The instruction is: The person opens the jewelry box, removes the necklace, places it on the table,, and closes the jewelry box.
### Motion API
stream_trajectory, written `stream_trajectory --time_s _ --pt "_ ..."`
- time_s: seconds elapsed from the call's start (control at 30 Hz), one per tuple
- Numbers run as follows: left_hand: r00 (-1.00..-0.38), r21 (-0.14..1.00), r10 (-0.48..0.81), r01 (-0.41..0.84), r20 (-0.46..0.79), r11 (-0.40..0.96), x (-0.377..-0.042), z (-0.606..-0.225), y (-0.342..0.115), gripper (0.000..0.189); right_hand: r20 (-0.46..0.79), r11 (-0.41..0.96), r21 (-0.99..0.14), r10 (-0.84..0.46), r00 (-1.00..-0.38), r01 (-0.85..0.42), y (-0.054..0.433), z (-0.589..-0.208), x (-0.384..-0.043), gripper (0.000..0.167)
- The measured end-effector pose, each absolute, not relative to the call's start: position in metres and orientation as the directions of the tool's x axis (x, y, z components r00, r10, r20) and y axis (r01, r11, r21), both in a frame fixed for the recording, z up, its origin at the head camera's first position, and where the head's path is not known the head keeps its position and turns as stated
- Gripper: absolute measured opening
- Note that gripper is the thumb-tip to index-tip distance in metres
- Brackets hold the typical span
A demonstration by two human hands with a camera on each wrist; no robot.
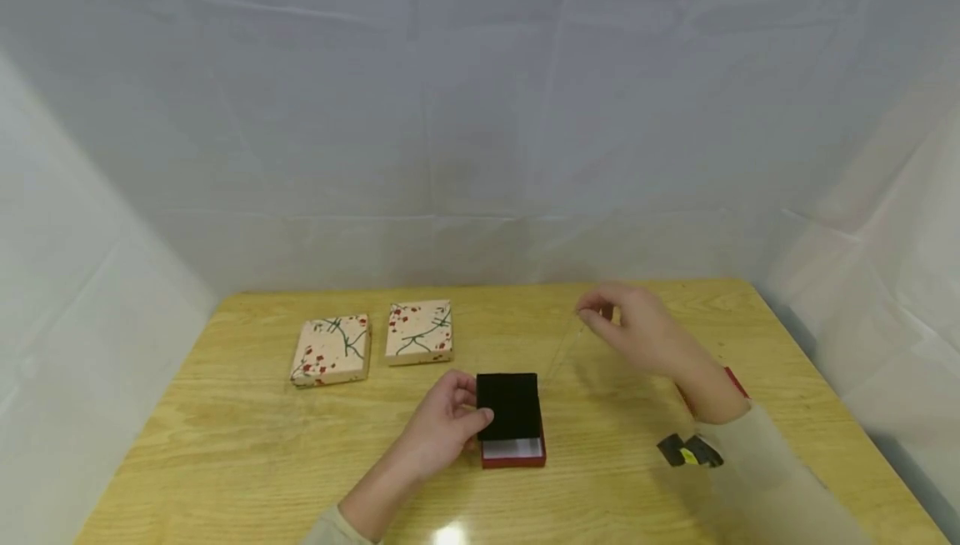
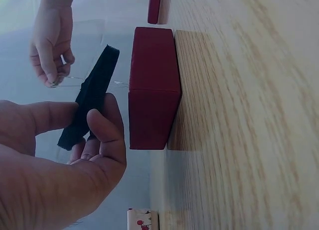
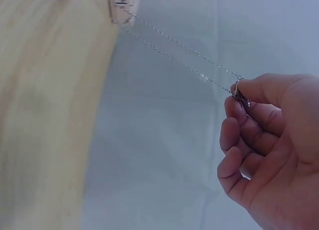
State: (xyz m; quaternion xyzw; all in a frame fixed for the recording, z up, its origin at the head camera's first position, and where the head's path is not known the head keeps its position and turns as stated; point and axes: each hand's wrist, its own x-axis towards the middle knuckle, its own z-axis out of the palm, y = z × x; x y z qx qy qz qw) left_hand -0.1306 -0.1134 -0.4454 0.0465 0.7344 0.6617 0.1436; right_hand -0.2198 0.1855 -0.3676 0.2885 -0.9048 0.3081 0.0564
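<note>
My left hand (image 1: 442, 424) pinches a square black velvety pad (image 1: 510, 406) between thumb and fingers. Tilted in the left wrist view, the pad stands over an open red box (image 2: 154, 90), whose white inside shows along the near edge in the head view. Up and to the right, my right hand (image 1: 637, 328) pinches one end of a thin silver necklace (image 3: 204, 78). A small shiny piece (image 3: 240, 95) sits at those fingertips. Two strands of the chain stretch from there down toward the pad, with a clasp-like bit on one strand.
Two floral-patterned boxes, one at left (image 1: 330, 350) and one nearer the middle (image 1: 420, 332), lie on the wooden table (image 1: 247, 445). A red object (image 1: 737, 382) is partly hidden under the right forearm. A small black-and-yellow item (image 1: 690, 451) shows beside the right sleeve. White sheeting surrounds the table.
</note>
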Motion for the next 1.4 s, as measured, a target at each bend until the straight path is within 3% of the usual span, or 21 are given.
stream_trajectory --time_s 0.67,1.03,1.4 --pt "-0.954 0.986 0.259 -0.127 -0.152 0.111 -0.132 -0.446 -0.113 0.036 0.470 0.614 -0.407 -0.494 -0.732 -0.676 0.206 -0.320 -0.207 0.012" --pt "-0.954 0.986 0.256 -0.133 -0.154 0.100 -0.131 -0.446 -0.113 0.038 0.404 0.690 -0.386 -0.470 -0.785 -0.612 0.221 -0.321 -0.219 0.011" --pt "-0.954 0.988 0.262 -0.125 -0.146 0.094 -0.130 -0.446 -0.112 0.039 0.307 0.734 -0.401 -0.457 -0.835 -0.549 0.219 -0.336 -0.267 0.022"
